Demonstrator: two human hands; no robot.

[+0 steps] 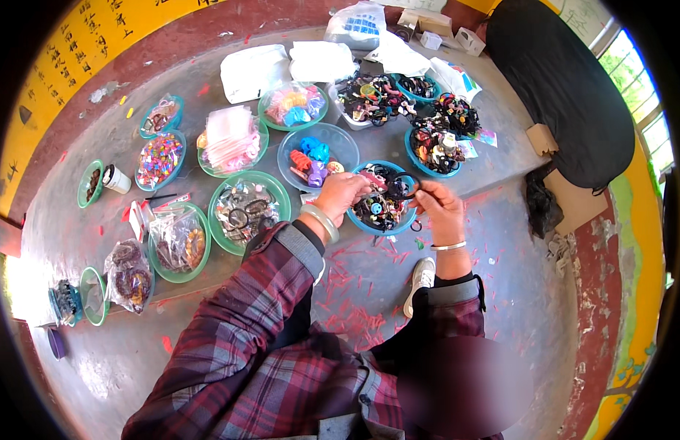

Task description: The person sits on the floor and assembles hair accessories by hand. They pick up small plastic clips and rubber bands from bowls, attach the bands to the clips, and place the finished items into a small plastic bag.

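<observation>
Over a blue basin point(381, 226) heaped with black hair ties and small coloured charms, both hands work close together. My right hand point(440, 207) pinches a black hair tie point(404, 186), its loop standing out toward the left hand. My left hand point(340, 198) is closed, thumb against fingers, on a small pinkish-red piece point(372, 180); its exact kind is too small to tell. Directly left of the basin, a clear bowl point(287, 149) holds red, blue and purple pieces.
Green bowls, such as one of bagged rings point(216, 246), stand to the left. Another blue basin of hair ties point(435, 173) sits at the right. White bags point(255, 72) lie at the back, a black cover point(563, 81) at the far right. Red scraps point(354, 293) litter the floor around a shoe point(419, 284).
</observation>
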